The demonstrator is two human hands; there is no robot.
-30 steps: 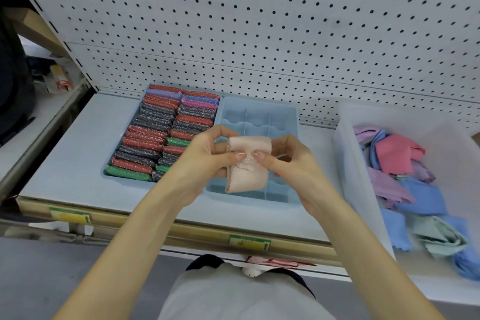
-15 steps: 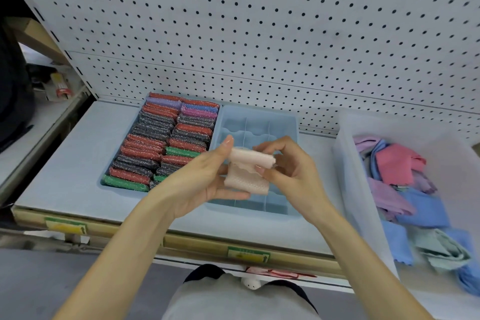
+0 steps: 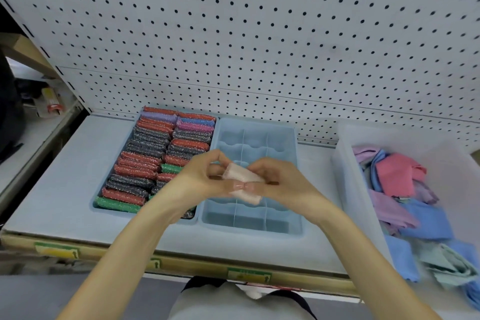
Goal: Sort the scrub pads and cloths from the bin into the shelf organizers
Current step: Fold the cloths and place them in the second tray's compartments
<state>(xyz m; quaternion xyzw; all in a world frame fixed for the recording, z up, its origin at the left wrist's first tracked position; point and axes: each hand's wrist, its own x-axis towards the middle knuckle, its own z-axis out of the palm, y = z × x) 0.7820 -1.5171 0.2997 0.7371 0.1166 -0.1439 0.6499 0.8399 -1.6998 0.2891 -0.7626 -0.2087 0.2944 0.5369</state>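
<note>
A pale pink cloth (image 3: 242,175), folded into a small roll, is held between my left hand (image 3: 201,176) and my right hand (image 3: 281,182), thumbs pressed together on its front. Both hands hover above the middle of the empty blue divided organizer (image 3: 291,226) on the shelf. To its left stands a second blue organizer (image 3: 97,205) packed with glittery scrub pads (image 3: 145,153) in red, dark grey, green, purple and blue. The white bin (image 3: 345,189) at the right holds several loose cloths (image 3: 397,174), pink, blue, lilac and pale green.
A white pegboard wall (image 3: 259,34) rises behind the shelf. The shelf's front edge (image 3: 181,262) carries yellow-green label tags. A neighbouring shelf at far left (image 3: 49,104) holds small packaged items. My torso shows at the bottom of the view.
The pink cloth hung longer between my hands a second ago; it is now folded tighter into a short roll, with both hands closed further around it.
</note>
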